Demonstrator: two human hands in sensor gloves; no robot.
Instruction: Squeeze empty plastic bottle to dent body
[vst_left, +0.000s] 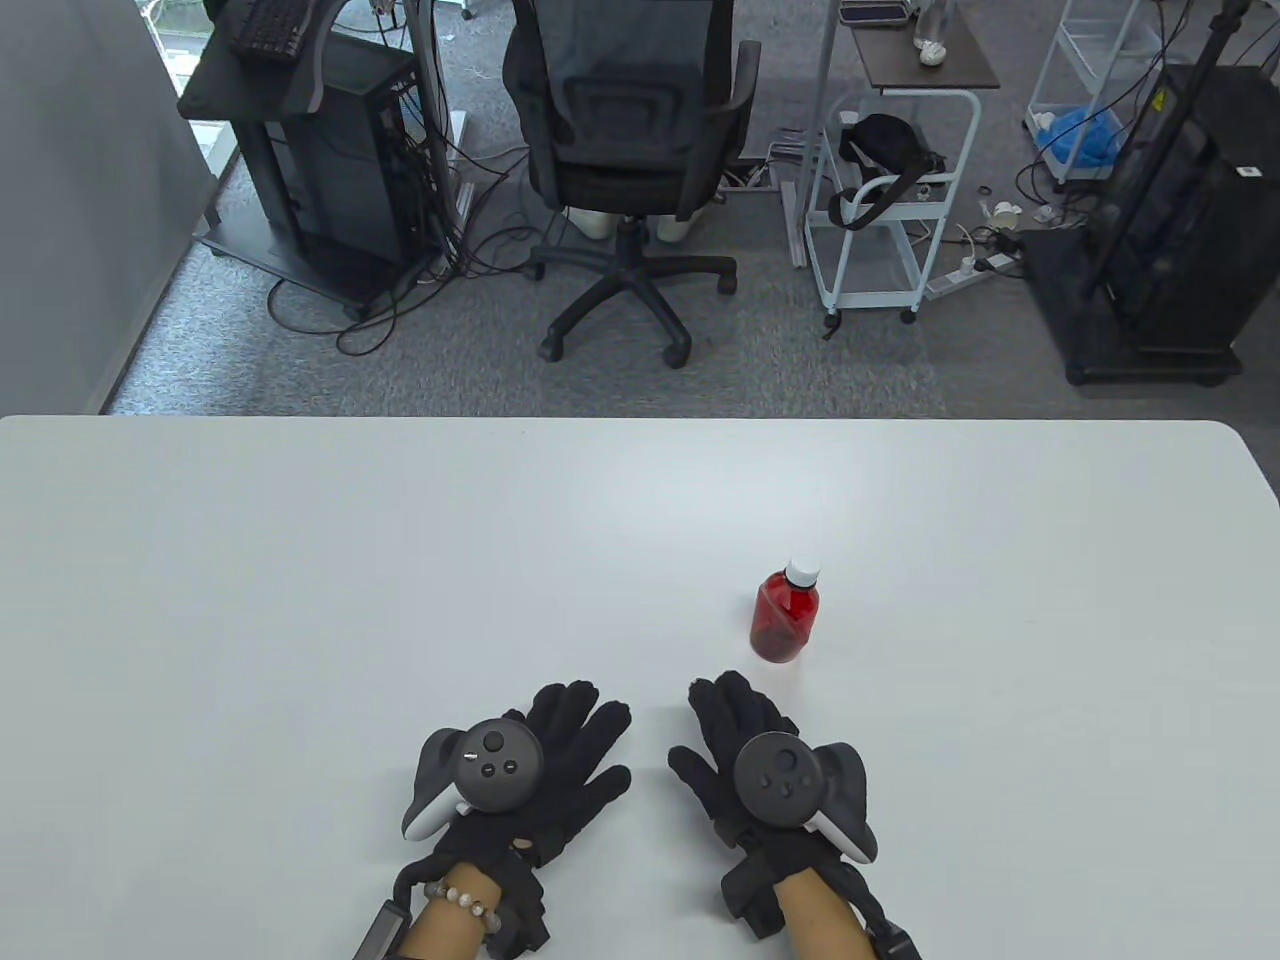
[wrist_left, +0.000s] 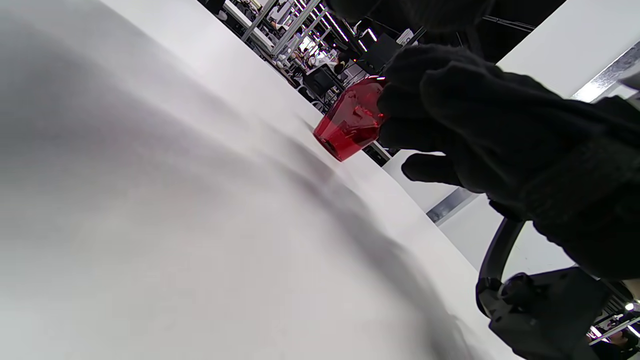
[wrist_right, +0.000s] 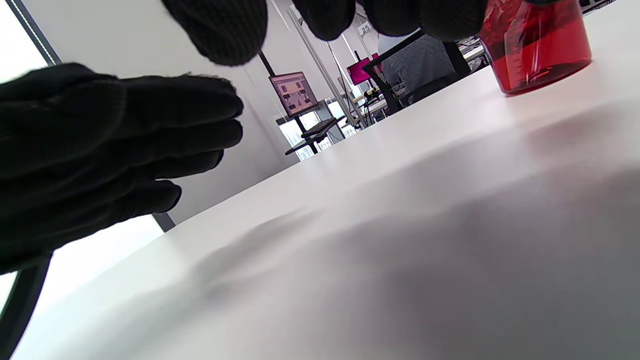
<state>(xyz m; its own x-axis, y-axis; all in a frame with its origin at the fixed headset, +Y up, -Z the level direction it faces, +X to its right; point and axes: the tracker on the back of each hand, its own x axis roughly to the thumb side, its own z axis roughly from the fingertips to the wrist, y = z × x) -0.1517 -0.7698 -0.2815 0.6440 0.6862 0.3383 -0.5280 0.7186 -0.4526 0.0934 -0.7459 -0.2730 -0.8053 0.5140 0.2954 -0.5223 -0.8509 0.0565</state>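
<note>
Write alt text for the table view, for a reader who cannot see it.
A small red plastic bottle with a white cap stands upright on a white table, untouched. Two black-gloved hands lie open near the front edge, left hand and right hand, the right one nearer the bottle.

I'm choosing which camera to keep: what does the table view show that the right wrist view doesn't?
Only the table view shows the small red translucent plastic bottle's white cap, both trackers, and the right hand lying short of it, apart. Only the right wrist view shows the bottle's base meeting the white table close up. Both show the upright bottle and the gloved left hand.
</note>
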